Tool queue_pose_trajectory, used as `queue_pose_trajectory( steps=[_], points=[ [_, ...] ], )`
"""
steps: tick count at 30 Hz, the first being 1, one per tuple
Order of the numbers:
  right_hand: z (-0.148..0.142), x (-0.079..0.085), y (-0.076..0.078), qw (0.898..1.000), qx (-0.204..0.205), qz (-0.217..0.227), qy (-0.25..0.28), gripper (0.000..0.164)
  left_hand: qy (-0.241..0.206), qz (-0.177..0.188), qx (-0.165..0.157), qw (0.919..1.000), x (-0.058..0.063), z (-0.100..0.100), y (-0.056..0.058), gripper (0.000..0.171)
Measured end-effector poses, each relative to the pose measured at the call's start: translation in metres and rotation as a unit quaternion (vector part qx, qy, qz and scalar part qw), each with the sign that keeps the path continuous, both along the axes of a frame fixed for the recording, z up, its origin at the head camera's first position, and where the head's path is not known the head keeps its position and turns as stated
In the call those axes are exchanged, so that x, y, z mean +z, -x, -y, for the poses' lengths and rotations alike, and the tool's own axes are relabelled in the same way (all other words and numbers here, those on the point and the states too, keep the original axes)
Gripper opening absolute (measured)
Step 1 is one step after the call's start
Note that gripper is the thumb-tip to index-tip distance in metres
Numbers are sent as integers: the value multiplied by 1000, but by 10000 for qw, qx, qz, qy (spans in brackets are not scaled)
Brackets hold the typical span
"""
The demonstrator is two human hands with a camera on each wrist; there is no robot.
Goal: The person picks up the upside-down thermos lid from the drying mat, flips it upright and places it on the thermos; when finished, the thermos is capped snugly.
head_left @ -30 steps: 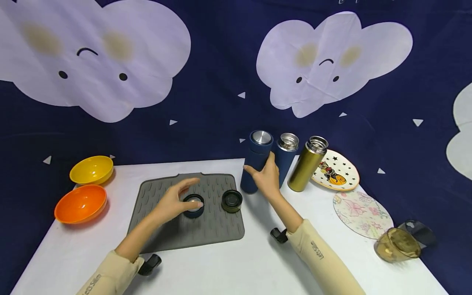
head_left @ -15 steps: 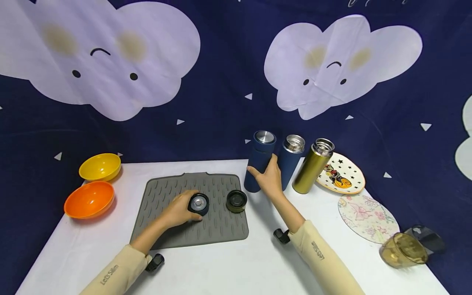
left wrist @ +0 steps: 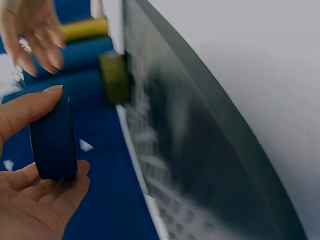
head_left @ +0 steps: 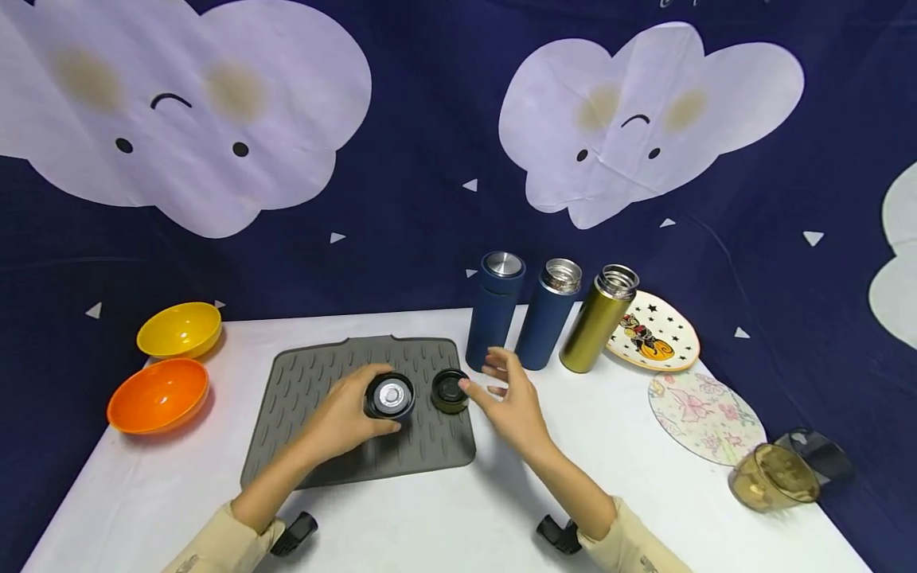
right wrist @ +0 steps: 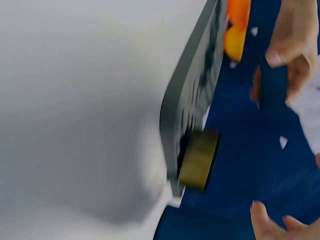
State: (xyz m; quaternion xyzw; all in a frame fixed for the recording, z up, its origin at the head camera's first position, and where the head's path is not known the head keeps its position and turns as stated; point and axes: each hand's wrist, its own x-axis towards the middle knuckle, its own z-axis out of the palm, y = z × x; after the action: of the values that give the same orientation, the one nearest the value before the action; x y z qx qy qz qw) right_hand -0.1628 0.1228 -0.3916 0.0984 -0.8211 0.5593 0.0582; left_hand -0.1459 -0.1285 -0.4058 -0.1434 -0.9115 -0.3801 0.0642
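A yellow bowl (head_left: 179, 330) is set behind an orange bowl (head_left: 159, 396) at the left of the table (head_left: 430, 525). At the right, a star-patterned plate (head_left: 677, 338) (a cartoon figure is printed on it), a floral disc (head_left: 705, 418) and an amber cup (head_left: 770, 481) are seen. The navy backdrop (head_left: 430, 119) is printed with pale clouds.

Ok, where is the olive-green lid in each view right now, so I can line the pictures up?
Head: below the picture's middle, the olive-green lid sits by the right edge of the gray mat, near the right hand.
Left wrist: upper left, the lid is blurred.
Right wrist: lower half, right of center, the lid shows its side.
Shared landmark: the gray mat, seen in all three views.
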Motion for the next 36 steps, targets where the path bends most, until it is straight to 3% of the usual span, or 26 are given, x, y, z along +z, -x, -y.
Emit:
queue_pose_trajectory(
  steps=[2, 4, 9, 12, 14, 18, 22, 25, 27, 30, 32, 34, 36],
  points=[
    [2, -1, -10, 9970, 495, 494, 335, 57, -69, -102, -54, 9999, 8, -7, -10, 73],
    [4, -2, -17, 9858, 1028, 1089, 762, 56, -156, -158, -127, 9997, 14, -13, -19, 73],
    [9, -3, -31, 9292, 2191, 2365, 1809, 57, -278, -363, -345, 9984, 22, -25, -39, 75],
    [11, -4, -37, 8962, 2625, 2709, 2334, 53, -230, -607, -470, 9968, 24, -28, -47, 76],
    [12, -5, -40, 8803, 2776, 2826, 2610, 50, -167, -767, -520, 9956, 25, -30, -51, 76],
    [12, -9, -44, 8659, 2830, 2892, 2941, 48, -3, -1034, -553, 9931, 24, -32, -57, 76],
    [12, -13, -48, 8723, 2692, 2770, 2999, 46, 81, -1163, -633, 9912, 23, -33, -60, 76],
    [11, -14, -52, 8939, 2522, 2385, 2838, 46, -55, -840, -755, 9936, 23, -32, -61, 87],
    [11, -15, -55, 9146, 2428, 1936, 2589, 45, -364, -426, -827, 9950, 23, -30, -60, 95],
    [9, -16, -59, 9520, 2296, 879, 1822, 42, -1067, 249, -909, 9898, 24, -27, -59, 95],
    [7, -17, -62, 9682, 2254, -107, 1081, 40, -1530, 666, -1019, 9807, 24, -24, -56, 88],
    [4, -18, -64, 9687, 2152, -1199, 304, 41, -1905, 1090, -1177, 9685, 24, -21, -54, 80],
    [2, -18, -66, 9510, 2066, -2275, -339, 43, -2208, 1576, -1336, 9532, 23, -18, -53, 76]
  ],
)
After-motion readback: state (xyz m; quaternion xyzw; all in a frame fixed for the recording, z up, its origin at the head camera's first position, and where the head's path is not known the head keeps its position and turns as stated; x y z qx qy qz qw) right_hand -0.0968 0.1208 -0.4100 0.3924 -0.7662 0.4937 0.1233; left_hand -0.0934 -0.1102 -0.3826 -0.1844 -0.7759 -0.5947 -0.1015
